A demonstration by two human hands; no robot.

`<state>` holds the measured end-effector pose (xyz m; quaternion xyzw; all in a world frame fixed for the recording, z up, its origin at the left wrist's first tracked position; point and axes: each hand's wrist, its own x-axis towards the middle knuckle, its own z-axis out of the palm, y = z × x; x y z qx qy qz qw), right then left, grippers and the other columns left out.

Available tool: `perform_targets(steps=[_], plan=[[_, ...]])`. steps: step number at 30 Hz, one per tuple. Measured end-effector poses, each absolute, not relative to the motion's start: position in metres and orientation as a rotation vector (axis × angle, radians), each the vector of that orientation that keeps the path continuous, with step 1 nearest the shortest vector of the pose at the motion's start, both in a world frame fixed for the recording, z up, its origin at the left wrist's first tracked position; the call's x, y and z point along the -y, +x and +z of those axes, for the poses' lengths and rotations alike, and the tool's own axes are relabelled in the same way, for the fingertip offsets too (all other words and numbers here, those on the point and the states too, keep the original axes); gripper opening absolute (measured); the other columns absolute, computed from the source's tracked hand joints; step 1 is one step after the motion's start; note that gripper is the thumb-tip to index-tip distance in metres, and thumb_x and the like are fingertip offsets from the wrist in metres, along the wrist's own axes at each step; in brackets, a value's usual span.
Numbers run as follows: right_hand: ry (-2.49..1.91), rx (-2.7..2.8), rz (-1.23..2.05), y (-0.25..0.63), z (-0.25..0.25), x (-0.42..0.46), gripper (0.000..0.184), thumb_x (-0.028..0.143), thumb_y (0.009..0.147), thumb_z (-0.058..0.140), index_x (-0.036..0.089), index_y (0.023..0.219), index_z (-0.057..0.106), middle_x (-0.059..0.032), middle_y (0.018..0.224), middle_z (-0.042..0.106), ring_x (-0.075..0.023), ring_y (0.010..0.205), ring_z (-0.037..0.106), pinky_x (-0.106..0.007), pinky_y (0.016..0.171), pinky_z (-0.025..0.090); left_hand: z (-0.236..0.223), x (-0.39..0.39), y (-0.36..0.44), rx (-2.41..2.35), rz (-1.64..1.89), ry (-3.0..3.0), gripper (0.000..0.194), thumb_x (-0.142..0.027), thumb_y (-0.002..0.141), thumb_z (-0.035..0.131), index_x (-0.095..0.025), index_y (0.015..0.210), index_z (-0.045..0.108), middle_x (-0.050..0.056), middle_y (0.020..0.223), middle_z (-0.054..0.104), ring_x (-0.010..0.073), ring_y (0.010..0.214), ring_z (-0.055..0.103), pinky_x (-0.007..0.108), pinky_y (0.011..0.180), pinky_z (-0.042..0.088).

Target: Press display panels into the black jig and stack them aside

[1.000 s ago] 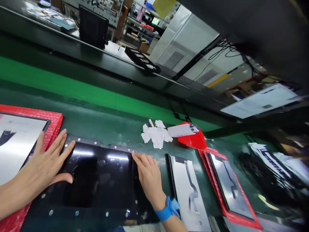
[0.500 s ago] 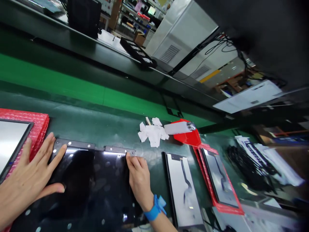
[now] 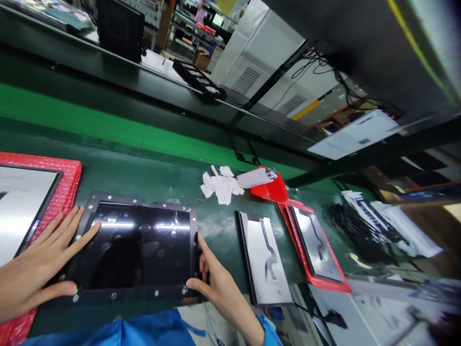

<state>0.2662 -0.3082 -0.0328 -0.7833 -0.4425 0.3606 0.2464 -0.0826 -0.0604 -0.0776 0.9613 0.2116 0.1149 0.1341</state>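
A black display panel (image 3: 140, 245) with a dark grey frame and small round white dots along its rim lies glossy side up before me. Light streaks and dull patches show on its screen. My left hand (image 3: 46, 264) is open, fingers spread over the panel's left edge and the thumb by its lower left corner. At the right edge, my right hand (image 3: 219, 283) grips the panel: thumb on top at the lower corner, index finger stretched along the side, other fingers curled and partly hidden.
On the left, a silver-backed panel (image 3: 25, 206) rests on red bubble wrap (image 3: 72, 180). White paper scraps (image 3: 221, 186), a white bottle (image 3: 255, 178) and a red sheet (image 3: 275, 190) lie behind. Further right are a silver-backed screen (image 3: 266, 259), another screen (image 3: 317, 245) on red wrap and black-and-white strips (image 3: 363, 226).
The panel has come down flatter and more of its face shows. My right hand has slid from its top right corner to the lower right edge. The view has shifted slightly.
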Motion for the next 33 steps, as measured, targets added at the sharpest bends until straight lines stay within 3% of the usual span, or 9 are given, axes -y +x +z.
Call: perform_targets(steps=[6, 10, 15, 17, 21, 25, 28, 33], plan=[[-2.203, 1.47, 0.98, 0.269, -0.029, 0.292, 0.108, 0.019, 0.077, 0.079, 0.039, 0.157, 0.009, 0.0048, 0.085, 0.056, -0.0163, 0.066, 0.055, -0.026, 0.06, 0.05, -0.082, 0.073, -0.078, -0.724, 0.328, 2.653, 0.088, -0.054, 0.078, 0.054, -0.034, 0.157, 0.02, 0.006, 0.164, 0.017, 0.0402, 0.148, 0.022, 0.062, 0.116, 0.025], [-2.24, 1.496, 0.737, 0.251, -0.037, 0.296, 0.085, 0.021, 0.088, 0.066, 0.037, 0.157, 0.019, 0.0033, 0.085, 0.054, -0.0158, 0.064, 0.056, -0.027, 0.058, 0.052, -0.08, 0.085, -0.071, -0.899, 0.257, 2.581, 0.097, -0.061, 0.073, 0.064, -0.033, 0.156, 0.022, 0.008, 0.165, 0.01, 0.0415, 0.149, 0.019, 0.06, 0.118, 0.025], [-2.253, 1.441, 0.471, 0.238, -0.048, 0.307, 0.049, 0.036, 0.101, 0.043, 0.03, 0.149, 0.042, -0.0062, 0.103, 0.058, -0.0211, 0.082, 0.065, -0.033, 0.067, 0.056, -0.068, 0.084, -0.083, -0.786, 0.158, 2.709, 0.076, -0.046, 0.092, 0.048, -0.028, 0.158, 0.015, 0.009, 0.165, 0.006, 0.0385, 0.15, 0.017, 0.058, 0.114, 0.031], [-2.176, 1.403, 0.559, 0.248, -0.046, 0.304, 0.043, 0.037, 0.102, 0.04, 0.027, 0.142, 0.051, -0.0054, 0.1, 0.062, -0.0196, 0.081, 0.065, -0.034, 0.074, 0.056, -0.063, 0.083, -0.086, -0.747, 0.176, 2.759, 0.073, -0.047, 0.094, 0.045, -0.027, 0.158, 0.016, 0.01, 0.166, 0.005, 0.0381, 0.15, 0.018, 0.058, 0.114, 0.032], [-2.101, 1.441, 0.749, 0.275, -0.026, 0.286, 0.04, 0.037, 0.103, 0.038, 0.025, 0.135, 0.058, -0.0006, 0.079, 0.064, -0.0175, 0.068, 0.062, -0.031, 0.071, 0.054, -0.063, 0.085, -0.086, -0.677, 0.265, 2.847, 0.071, -0.05, 0.097, 0.038, -0.023, 0.159, 0.013, 0.012, 0.165, 0.01, 0.0357, 0.15, 0.02, 0.055, 0.117, 0.03], [-2.114, 1.611, 0.369, 0.275, -0.011, 0.245, 0.038, 0.038, 0.102, 0.044, 0.023, 0.132, 0.059, -0.0066, 0.1, 0.065, -0.0226, 0.095, 0.062, -0.038, 0.088, 0.051, -0.07, 0.086, -0.086, -0.639, 0.357, 2.916, 0.095, -0.071, 0.089, 0.042, -0.017, 0.159, 0.007, 0.019, 0.163, 0.015, 0.0386, 0.149, 0.02, 0.056, 0.118, 0.025], [-1.882, 1.775, 0.313, 0.259, -0.015, 0.205, 0.036, 0.03, 0.101, 0.046, 0.025, 0.136, 0.055, -0.0068, 0.118, 0.063, -0.0221, 0.113, 0.056, -0.039, 0.097, 0.048, -0.072, 0.087, -0.088, -0.616, 0.344, 2.954, 0.119, -0.083, 0.074, 0.05, -0.012, 0.158, 0.005, 0.024, 0.161, 0.018, 0.0409, 0.148, 0.021, 0.055, 0.118, 0.026], [-1.699, 2.004, 0.293, 0.24, -0.031, 0.165, 0.048, 0.011, 0.097, 0.04, 0.023, 0.143, 0.045, -0.0072, 0.122, 0.063, -0.0214, 0.117, 0.055, -0.043, 0.1, 0.046, -0.072, 0.096, -0.086, -0.751, 0.328, 2.962, 0.129, -0.085, 0.068, 0.057, -0.008, 0.158, 0.005, 0.024, 0.159, 0.024, 0.0386, 0.149, 0.021, 0.053, 0.119, 0.026]])
